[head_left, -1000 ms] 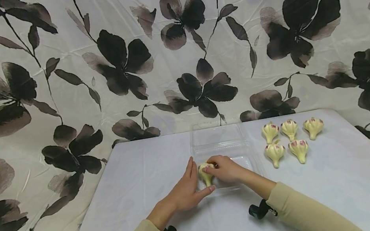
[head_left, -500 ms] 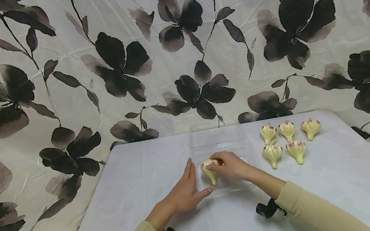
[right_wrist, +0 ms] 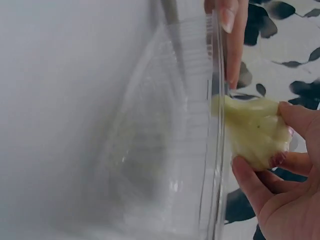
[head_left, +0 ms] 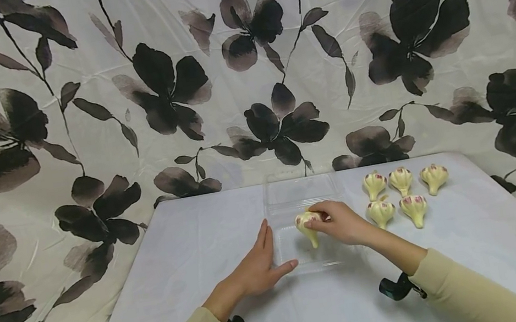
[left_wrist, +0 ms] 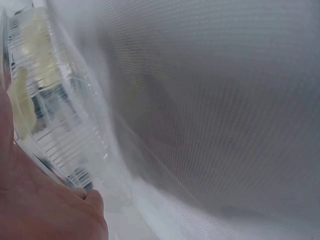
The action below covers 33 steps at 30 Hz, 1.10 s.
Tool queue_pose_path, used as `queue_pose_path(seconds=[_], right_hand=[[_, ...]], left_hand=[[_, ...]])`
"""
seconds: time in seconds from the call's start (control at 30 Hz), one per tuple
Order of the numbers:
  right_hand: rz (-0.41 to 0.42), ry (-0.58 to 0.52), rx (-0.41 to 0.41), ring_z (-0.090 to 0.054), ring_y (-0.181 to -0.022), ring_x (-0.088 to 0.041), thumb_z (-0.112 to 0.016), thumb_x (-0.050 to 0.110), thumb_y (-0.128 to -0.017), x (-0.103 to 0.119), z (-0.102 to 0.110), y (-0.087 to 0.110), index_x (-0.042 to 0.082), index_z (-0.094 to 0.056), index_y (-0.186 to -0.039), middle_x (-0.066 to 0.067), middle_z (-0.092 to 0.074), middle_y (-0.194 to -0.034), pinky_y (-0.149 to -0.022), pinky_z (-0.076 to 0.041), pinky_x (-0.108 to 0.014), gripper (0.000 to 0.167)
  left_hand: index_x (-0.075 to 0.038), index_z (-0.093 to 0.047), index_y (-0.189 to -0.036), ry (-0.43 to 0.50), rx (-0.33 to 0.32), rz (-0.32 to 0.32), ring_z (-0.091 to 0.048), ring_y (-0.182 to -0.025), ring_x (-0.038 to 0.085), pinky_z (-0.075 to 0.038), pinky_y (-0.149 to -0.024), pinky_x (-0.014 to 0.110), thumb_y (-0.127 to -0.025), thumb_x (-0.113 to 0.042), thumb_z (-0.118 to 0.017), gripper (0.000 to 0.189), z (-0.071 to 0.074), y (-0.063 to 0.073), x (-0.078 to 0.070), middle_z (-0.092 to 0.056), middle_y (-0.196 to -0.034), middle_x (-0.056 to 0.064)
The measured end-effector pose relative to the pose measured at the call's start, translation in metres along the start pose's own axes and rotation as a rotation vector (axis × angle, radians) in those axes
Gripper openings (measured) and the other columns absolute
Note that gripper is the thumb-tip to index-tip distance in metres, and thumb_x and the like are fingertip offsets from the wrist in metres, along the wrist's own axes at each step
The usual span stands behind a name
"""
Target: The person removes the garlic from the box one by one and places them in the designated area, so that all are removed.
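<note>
My right hand (head_left: 344,223) pinches a garlic bulb (head_left: 308,223) between thumb and fingers over the clear plastic container (head_left: 297,252). The bulb's stem end points toward me, and its purple-marked base is partly covered by the fingers. In the right wrist view, the garlic bulb (right_wrist: 255,130) shows beyond the container's rim (right_wrist: 218,150), its stem close to that rim. My left hand (head_left: 256,269) rests against the container's left side, fingers straight and thumb stretched along the near corner. Beside that hand in the left wrist view are the ribbed container walls (left_wrist: 65,145).
Several more garlic bulbs (head_left: 414,210) lie in two rows on the white-covered table (head_left: 189,238), right of the container. The container's hinged lid (head_left: 299,188) is folded back at the far side. Behind the table hangs a floral cloth (head_left: 229,104).
My right hand has moved the garlic bulb rightward from the container's left side to about its middle. The left hand has stayed at the container's left side.
</note>
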State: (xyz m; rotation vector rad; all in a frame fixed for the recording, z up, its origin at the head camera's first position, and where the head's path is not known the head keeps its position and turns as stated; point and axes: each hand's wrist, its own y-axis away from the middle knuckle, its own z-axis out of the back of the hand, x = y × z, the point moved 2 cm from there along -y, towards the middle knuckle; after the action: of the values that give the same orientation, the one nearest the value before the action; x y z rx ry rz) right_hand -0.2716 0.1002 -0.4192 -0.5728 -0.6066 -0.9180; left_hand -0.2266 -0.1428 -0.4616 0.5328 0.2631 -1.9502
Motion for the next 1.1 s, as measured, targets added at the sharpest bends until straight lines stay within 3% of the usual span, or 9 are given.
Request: queue_pose_path(seconds=[0.47, 0.87, 1.1], right_hand=[[0.000, 0.072, -0.018, -0.058, -0.094, -0.021, -0.069, 0.021, -0.100, -0.009, 0.041, 0.024, -0.006, -0.066, -0.129, -0.004, -0.064, -0.097, -0.083, -0.053, -0.040, 0.040], [-0.023, 0.115, -0.073, -0.059, -0.091, -0.019, -0.072, 0.020, -0.098, -0.025, 0.072, 0.047, -0.007, -0.066, -0.128, -0.002, -0.064, -0.094, -0.081, -0.056, -0.039, 0.040], [-0.033, 0.099, -0.106, -0.063, -0.097, -0.023, -0.071, 0.021, -0.098, -0.032, 0.093, 0.064, -0.008, -0.065, -0.128, -0.009, -0.067, -0.104, -0.085, -0.058, -0.041, 0.041]], left_hand=[[0.006, -0.002, -0.161, -0.003, -0.005, 0.003, -0.014, -0.156, 0.032, -0.027, -0.122, 0.045, -0.094, -0.071, -0.055, 0.115, 0.001, -0.001, -0.001, 0.010, -0.170, 0.018], [0.006, -0.002, -0.161, 0.001, -0.006, -0.002, -0.014, -0.156, 0.032, -0.026, -0.122, 0.045, -0.095, -0.068, -0.057, 0.113, 0.002, -0.001, -0.002, 0.011, -0.170, 0.018], [0.007, -0.001, -0.161, 0.002, -0.005, -0.008, -0.014, -0.156, 0.033, -0.027, -0.122, 0.045, -0.096, -0.067, -0.057, 0.113, 0.001, 0.000, -0.002, 0.009, -0.170, 0.020]])
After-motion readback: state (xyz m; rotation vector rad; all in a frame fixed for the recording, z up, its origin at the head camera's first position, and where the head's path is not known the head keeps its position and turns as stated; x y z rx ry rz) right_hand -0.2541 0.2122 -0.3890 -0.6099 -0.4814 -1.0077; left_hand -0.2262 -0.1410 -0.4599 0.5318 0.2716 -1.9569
